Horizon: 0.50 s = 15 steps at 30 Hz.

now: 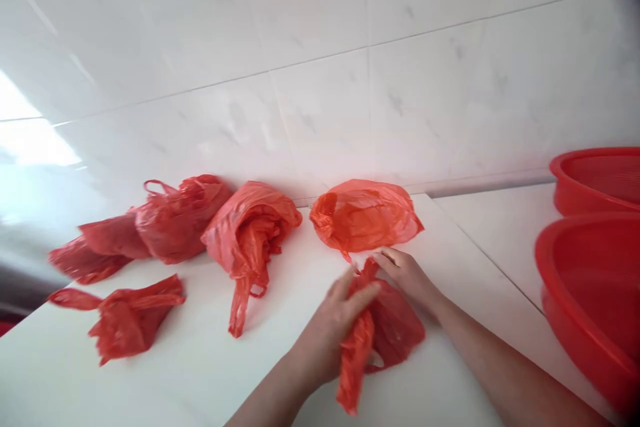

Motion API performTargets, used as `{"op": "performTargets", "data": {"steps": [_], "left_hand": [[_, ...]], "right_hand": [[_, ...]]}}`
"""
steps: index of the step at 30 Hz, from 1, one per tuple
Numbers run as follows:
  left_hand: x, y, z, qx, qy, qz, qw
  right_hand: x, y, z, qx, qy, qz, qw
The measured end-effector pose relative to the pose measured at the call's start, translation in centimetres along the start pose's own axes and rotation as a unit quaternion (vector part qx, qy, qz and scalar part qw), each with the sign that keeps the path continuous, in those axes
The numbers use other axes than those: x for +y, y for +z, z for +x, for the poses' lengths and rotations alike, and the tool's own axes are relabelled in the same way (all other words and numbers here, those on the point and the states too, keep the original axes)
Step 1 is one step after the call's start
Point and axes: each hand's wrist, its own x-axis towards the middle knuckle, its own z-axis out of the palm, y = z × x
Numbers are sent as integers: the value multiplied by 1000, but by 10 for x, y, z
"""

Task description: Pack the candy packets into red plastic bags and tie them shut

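- Gripping a thin red plastic bag (397, 327), the two hands work near the front of the white surface (200, 360), the bag between them.
- The left hand (330, 330) has its grip curled, not fully closed, around the bag's near side; the thumb lies across the front and fingertips show beneath. A crumpled strip of the bag hangs down beside this hand.
- The right hand (407, 273) has its grip drawn in small at the bag's upper end, fingertips pinching the gathered plastic there. Its thumb is mostly hidden.
- Just beyond the hands, an opened red bag (367, 213) lies with its wide mouth spread, close to the marbled tile wall (320, 20).
- Left of it sits a bunched red bag (250, 227), one handle trailing forward on the surface.
- Farther left, a cluster of filled-looking red bags (180, 223) stands in a row, touching one another; what is inside cannot be seen.
- In front of that cluster, a loose crumpled bag (130, 320) lies apart.
- At the right edge, two red basins (565, 280) stand one behind the other, both partly cut off.
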Motion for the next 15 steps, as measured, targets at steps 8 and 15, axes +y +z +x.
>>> {"op": "performTargets", "data": {"steps": [8, 15], "left_hand": [[13, -46, -42, -7, -55, 4, 998], [-20, -150, -132, 190, -285, 201, 917]], "right_hand": [[5, 1, 1, -26, 80, -52, 995], [3, 9, 1, -12, 8, -117, 993]]}}
